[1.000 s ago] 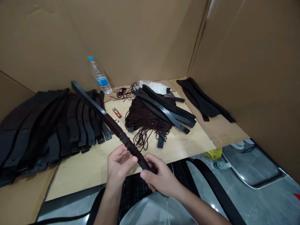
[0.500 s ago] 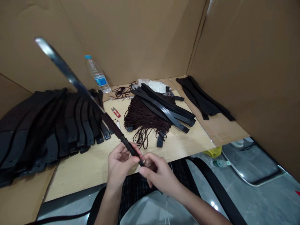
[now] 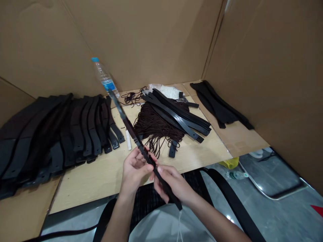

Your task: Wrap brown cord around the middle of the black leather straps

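Both of my hands hold a long, narrow black strip point(image 3: 166, 188) partly bound with dark brown cord. It slants from near my lap up to the left, and its far end overlaps the bottle. Thumb and fingers of my left hand point(image 3: 133, 173) pinch it at the lower part of the wrapping. Just below, my right hand point(image 3: 175, 183) grips the bare lower section, whose end reaches past the hand. Beyond the hands lies a heap of brown cord point(image 3: 158, 124) with several black strips point(image 3: 180, 121) across it.
Many black strips point(image 3: 83, 131) with brown bindings lie in a row at the left. A water bottle point(image 3: 103, 75) leans at the cardboard wall point(image 3: 151, 40). A white stick-like object point(image 3: 128, 139) lies near the strip. More dark strips point(image 3: 219, 104) rest at the right.
The held strip has come down toward me. Its far end dropped from the upper left to the bottle, and its near end now extends below my right hand. Both hands shifted slightly right.
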`<state>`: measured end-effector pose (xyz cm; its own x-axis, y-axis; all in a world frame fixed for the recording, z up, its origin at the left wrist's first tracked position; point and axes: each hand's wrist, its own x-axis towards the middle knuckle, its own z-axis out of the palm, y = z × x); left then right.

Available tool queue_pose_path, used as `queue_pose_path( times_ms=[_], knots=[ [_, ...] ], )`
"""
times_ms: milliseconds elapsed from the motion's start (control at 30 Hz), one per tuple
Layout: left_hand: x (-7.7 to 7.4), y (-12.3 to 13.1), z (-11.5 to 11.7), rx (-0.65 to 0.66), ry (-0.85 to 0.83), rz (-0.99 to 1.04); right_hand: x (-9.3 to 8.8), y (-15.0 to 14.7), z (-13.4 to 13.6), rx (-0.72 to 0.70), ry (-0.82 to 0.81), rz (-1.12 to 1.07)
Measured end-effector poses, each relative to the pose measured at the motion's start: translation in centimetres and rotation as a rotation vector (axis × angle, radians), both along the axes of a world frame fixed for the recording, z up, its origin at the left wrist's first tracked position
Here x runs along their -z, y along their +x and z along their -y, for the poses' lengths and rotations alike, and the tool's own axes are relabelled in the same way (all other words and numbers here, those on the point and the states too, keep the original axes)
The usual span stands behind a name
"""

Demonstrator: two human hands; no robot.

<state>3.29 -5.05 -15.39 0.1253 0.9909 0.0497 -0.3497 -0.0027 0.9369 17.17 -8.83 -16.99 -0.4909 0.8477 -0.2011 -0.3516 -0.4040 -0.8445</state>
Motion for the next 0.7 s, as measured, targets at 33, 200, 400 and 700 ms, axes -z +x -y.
queue_pose_path(
  times_ms=[33,200,400,700],
  knots=[
    [0.0,0.1,-0.1,-0.04,0.014,-0.007,0.0,0.1,0.1,0.093,0.084,0.1],
    [0.4,-0.3,0.0,-0.042,0.077,-0.036,-0.4,0.5,0.3,0.246,0.29,0.28],
    [1.8,-1.3,0.0,0.062,0.096,-0.034,-0.8,1.1,-0.3,0.107,-0.02,-0.092],
    [0.3,0.7,0.3,-0.063,-0.166,-0.123,-0.5,0.6,-0.1,0.16,0.021,-0.107]
  ],
)
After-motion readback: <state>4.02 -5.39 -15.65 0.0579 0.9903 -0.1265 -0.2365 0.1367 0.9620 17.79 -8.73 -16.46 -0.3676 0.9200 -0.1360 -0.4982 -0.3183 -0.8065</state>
